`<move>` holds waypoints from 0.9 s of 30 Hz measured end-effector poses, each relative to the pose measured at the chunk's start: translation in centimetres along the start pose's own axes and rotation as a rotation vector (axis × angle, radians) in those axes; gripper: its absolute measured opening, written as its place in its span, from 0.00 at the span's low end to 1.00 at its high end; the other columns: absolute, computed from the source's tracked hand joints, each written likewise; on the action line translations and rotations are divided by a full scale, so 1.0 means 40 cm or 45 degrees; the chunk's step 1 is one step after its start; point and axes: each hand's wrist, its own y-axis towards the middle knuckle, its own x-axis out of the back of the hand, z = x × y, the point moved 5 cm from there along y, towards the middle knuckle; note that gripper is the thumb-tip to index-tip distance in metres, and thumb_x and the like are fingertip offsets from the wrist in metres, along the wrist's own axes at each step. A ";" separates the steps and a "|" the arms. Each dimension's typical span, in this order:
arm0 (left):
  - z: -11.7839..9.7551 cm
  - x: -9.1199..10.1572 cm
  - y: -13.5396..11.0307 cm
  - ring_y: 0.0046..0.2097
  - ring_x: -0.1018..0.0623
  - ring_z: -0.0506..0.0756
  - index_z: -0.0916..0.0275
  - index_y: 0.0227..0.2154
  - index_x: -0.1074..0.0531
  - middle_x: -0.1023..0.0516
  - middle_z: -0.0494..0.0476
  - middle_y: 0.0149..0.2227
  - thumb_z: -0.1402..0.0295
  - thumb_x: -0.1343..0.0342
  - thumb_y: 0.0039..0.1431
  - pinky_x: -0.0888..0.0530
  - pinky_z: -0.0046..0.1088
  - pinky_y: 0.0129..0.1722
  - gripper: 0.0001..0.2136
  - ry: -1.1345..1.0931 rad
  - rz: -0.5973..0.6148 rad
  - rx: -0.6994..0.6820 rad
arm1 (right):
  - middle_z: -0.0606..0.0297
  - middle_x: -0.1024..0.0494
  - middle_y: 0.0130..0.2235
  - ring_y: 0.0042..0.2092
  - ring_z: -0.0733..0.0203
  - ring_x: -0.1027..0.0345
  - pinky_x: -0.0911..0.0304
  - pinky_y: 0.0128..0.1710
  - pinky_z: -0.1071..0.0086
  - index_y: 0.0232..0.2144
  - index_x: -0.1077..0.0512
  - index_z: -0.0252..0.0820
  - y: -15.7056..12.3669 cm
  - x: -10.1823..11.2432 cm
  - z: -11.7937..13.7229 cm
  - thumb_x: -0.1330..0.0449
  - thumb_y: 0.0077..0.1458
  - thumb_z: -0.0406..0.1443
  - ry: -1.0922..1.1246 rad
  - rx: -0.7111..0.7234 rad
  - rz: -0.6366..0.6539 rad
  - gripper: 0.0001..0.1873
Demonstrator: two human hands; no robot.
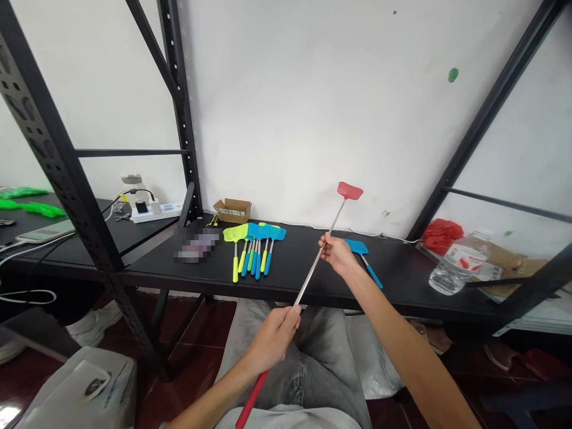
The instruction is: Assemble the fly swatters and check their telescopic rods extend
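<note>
A red fly swatter point(350, 190) with an extended metal shaft slants across the view, its head up near the wall and its red handle low over my lap. My left hand point(274, 336) is closed around the swatter near the top of the handle. Higher on the shaft, my right hand point(335, 252) pinches the metal rod. On the black shelf, a row of yellow, green and blue fly swatters point(257, 250) lies to the left of my hands. A single blue fly swatter point(374, 276) rests on the shelf just right of my right hand.
A small open cardboard box point(233, 210) stands at the back of the black shelf point(313, 286). To the right are a large plastic bottle point(460, 265) and a red plastic bag point(442, 235). A power strip point(157, 211) sits left, beyond the black metal post point(67, 149).
</note>
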 end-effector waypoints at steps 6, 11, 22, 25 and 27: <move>-0.024 0.007 -0.016 0.15 0.45 0.46 0.59 0.23 0.42 0.49 0.42 0.15 0.43 0.58 0.62 0.43 0.21 0.13 0.24 0.095 0.062 -0.001 | 0.67 0.27 0.23 0.20 0.68 0.42 0.44 0.20 0.73 0.26 0.31 0.40 0.038 0.077 0.071 0.40 0.58 0.41 0.034 0.052 -0.155 0.12; -0.014 0.035 -0.057 0.17 0.45 0.46 0.59 0.23 0.44 0.50 0.43 0.18 0.43 0.58 0.62 0.44 0.20 0.13 0.24 0.152 0.102 0.046 | 0.68 0.28 0.22 0.20 0.69 0.42 0.44 0.19 0.74 0.25 0.32 0.41 0.051 0.115 0.093 0.40 0.59 0.40 0.063 0.058 -0.230 0.12; -0.001 0.085 -0.109 0.18 0.45 0.46 0.59 0.23 0.44 0.50 0.43 0.19 0.44 0.61 0.63 0.42 0.20 0.14 0.24 0.229 0.064 0.096 | 0.68 0.27 0.22 0.20 0.69 0.41 0.45 0.19 0.74 0.25 0.31 0.41 0.073 0.066 0.052 0.44 0.62 0.38 0.136 -0.018 -0.219 0.13; 0.004 0.162 -0.142 0.20 0.38 0.48 0.60 0.25 0.39 0.42 0.45 0.19 0.46 0.60 0.64 0.39 0.22 0.18 0.23 0.546 0.037 0.095 | 0.67 0.25 0.25 0.21 0.69 0.38 0.43 0.19 0.75 0.28 0.29 0.40 0.064 0.081 0.069 0.43 0.61 0.36 0.138 -0.005 -0.179 0.10; 0.003 0.229 -0.156 0.25 0.30 0.51 0.60 0.27 0.33 0.35 0.48 0.19 0.49 0.59 0.65 0.35 0.24 0.26 0.21 0.887 -0.013 0.042 | 0.68 0.24 0.26 0.21 0.70 0.39 0.43 0.18 0.75 0.30 0.27 0.41 0.057 0.116 0.084 0.44 0.61 0.35 0.172 0.034 -0.222 0.08</move>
